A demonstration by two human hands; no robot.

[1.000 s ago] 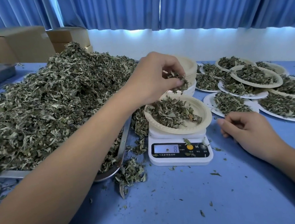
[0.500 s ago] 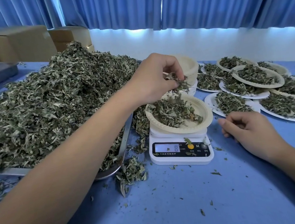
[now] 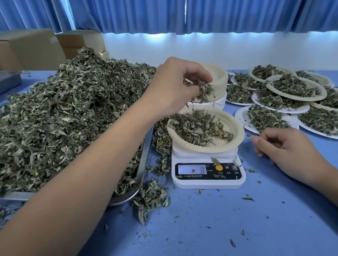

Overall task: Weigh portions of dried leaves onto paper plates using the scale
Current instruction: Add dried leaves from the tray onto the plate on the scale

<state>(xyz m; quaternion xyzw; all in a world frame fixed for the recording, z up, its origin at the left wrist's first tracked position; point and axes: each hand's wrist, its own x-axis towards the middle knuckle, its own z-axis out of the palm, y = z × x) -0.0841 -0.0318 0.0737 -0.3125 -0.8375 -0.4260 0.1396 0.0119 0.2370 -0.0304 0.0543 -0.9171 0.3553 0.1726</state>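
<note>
Left hand [image 3: 177, 86] pinches leaves [image 3: 204, 90] directly above the plate [image 3: 236, 132] on the scale [image 3: 207, 173]. Right hand [image 3: 288, 151], fingers loosely curled and empty, rests on the table [image 3: 197, 230] just right of the scale. Pile [image 3: 57, 124] lies left of the left hand.

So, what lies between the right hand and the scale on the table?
In the head view, only a narrow strip of blue table with a few leaf crumbs separates the right hand from the scale; they do not touch.
</note>
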